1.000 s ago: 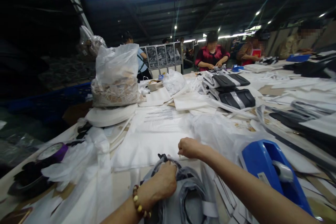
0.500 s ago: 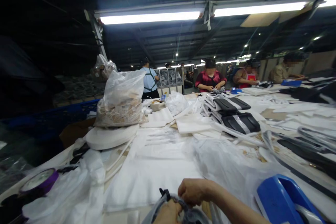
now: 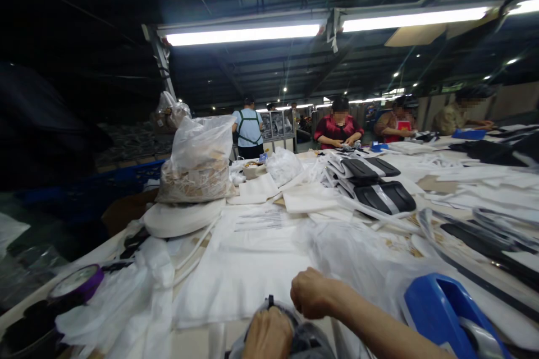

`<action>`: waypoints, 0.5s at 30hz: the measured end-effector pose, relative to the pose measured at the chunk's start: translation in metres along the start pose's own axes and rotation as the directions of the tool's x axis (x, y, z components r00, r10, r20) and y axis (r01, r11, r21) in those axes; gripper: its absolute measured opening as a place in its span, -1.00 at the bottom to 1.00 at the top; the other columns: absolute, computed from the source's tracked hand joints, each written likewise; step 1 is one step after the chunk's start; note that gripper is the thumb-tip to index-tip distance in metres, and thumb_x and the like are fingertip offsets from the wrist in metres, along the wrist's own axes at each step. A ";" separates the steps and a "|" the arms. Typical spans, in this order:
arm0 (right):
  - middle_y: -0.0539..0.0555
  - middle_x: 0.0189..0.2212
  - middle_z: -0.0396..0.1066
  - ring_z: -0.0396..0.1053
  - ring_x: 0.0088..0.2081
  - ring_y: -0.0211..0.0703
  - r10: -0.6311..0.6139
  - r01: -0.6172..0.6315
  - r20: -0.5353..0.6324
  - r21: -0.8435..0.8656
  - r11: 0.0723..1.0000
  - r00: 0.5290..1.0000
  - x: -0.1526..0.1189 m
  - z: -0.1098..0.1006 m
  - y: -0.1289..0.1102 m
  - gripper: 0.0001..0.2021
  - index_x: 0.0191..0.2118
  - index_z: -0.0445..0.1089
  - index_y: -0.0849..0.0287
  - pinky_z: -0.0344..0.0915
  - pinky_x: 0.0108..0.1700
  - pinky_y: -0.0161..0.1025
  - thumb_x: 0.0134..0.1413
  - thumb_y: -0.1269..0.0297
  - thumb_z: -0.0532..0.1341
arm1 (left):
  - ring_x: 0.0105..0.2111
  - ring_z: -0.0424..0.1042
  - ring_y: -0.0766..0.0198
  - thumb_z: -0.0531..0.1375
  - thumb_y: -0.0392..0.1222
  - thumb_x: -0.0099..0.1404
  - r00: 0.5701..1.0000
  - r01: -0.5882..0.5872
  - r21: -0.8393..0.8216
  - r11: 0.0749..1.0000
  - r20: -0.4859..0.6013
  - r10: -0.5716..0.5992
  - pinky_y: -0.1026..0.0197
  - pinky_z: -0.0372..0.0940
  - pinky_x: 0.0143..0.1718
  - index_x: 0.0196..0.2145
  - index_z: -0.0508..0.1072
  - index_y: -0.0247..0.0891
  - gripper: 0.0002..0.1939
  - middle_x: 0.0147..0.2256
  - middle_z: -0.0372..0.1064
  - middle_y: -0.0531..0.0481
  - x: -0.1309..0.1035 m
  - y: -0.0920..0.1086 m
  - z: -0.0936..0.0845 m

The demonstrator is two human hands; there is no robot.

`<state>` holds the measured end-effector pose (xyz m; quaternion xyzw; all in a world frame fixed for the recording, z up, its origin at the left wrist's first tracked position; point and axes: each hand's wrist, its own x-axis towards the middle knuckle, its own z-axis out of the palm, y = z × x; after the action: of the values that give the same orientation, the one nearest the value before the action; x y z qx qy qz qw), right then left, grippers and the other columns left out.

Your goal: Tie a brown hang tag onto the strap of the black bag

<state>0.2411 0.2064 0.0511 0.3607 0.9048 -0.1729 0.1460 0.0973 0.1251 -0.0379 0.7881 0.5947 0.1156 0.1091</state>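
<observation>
At the bottom edge lies a grey fabric item [image 3: 311, 342] with a dark lining and a small black tab [image 3: 270, 300] standing up at its rim; its lower part is cut off. My left hand [image 3: 269, 332] grips it near the rim, fingers pointing in and partly hidden. My right hand [image 3: 310, 293] is curled closed just above the right side of its rim, and what it pinches, if anything, is not visible. Under and beyond both hands spreads a white plastic bag [image 3: 248, 275] with printed lines.
On the right stands a blue tape dispenser [image 3: 442, 303]. A purple tape roll [image 3: 80, 285] lies left. A filled clear bag [image 3: 197, 165] sits beside a white roll [image 3: 181, 217]. Black padded parts [image 3: 383, 196] are stacked beyond. Co-workers [image 3: 339, 123] sit across the table.
My right hand has risen slightly and come away from the grey item's rim. My left hand has shifted a little over the item. A distant person in blue has turned their back.
</observation>
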 end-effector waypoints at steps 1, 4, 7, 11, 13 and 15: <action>0.10 -0.43 0.47 0.43 -0.28 -0.06 -0.018 0.016 -0.027 -0.064 0.998 0.999 -0.002 0.000 -0.002 -0.74 -0.43 0.46 0.24 0.27 -0.16 -0.16 -0.39 0.61 0.20 | -0.18 0.37 -0.03 -0.15 -0.50 0.15 1.000 0.004 0.029 1.000 0.005 -0.005 -0.08 0.25 -0.12 -0.14 0.41 -0.41 -0.56 -0.18 0.38 -0.35 -0.004 0.005 -0.003; 0.31 -0.24 0.45 0.37 -0.09 0.08 -0.059 0.039 -0.099 -0.189 0.981 0.993 -0.006 0.002 -0.006 -0.70 -0.31 0.45 0.36 0.08 0.06 0.01 -0.31 0.63 0.18 | -0.01 0.25 0.03 -0.16 -0.59 0.10 0.999 -0.031 0.097 0.995 0.023 0.029 -0.07 0.12 0.05 0.01 0.29 -0.37 -0.45 -0.01 0.27 -0.30 -0.015 0.019 -0.019; 0.40 -0.18 0.42 0.35 -0.06 0.09 -0.056 0.024 -0.138 -0.228 0.973 0.989 -0.011 0.000 -0.004 -0.70 -0.21 0.42 0.42 0.07 0.06 0.02 -0.12 0.63 0.09 | -0.09 0.28 0.12 -0.12 -0.60 0.09 0.999 -0.037 0.151 0.988 0.044 0.031 0.02 0.17 0.00 -0.10 0.34 -0.34 -0.51 -0.11 0.32 -0.20 -0.018 0.030 -0.036; 0.35 -0.24 0.46 0.41 -0.15 0.10 -0.040 0.023 -0.078 -0.203 0.979 0.996 -0.018 -0.016 0.002 -0.71 -0.26 0.45 0.34 0.27 -0.18 -0.12 -0.14 0.65 0.09 | -0.27 0.32 0.17 -0.07 -0.54 0.12 0.998 -0.020 0.153 0.988 0.055 0.012 0.12 0.25 -0.20 -0.35 0.39 -0.33 -0.70 -0.31 0.33 -0.12 -0.015 0.036 -0.051; 0.31 -0.26 0.47 0.42 -0.15 0.08 -0.029 0.018 -0.064 -0.171 0.985 0.998 -0.021 -0.026 0.003 -0.71 -0.29 0.45 0.30 0.27 -0.21 -0.16 -0.15 0.65 0.10 | -0.29 0.31 0.17 -0.06 -0.54 0.11 0.998 -0.030 0.149 0.988 0.052 0.022 0.14 0.26 -0.26 -0.40 0.39 -0.33 -0.72 -0.33 0.31 -0.12 -0.015 0.037 -0.054; 0.28 -0.29 0.48 0.42 -0.16 0.07 -0.006 -0.001 -0.061 -0.117 0.993 0.998 -0.025 -0.036 0.001 -0.76 -0.34 0.46 0.29 0.26 -0.21 -0.16 -0.13 0.62 0.12 | -0.29 0.30 0.16 -0.08 -0.56 0.10 0.997 -0.073 0.144 0.987 0.002 0.074 0.14 0.26 -0.28 -0.42 0.38 -0.34 -0.71 -0.31 0.30 -0.13 -0.015 0.037 -0.055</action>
<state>0.2543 0.2065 0.0927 0.3555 0.9179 -0.1086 0.1387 0.1100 0.1031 0.0252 0.8152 0.5721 0.0777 0.0466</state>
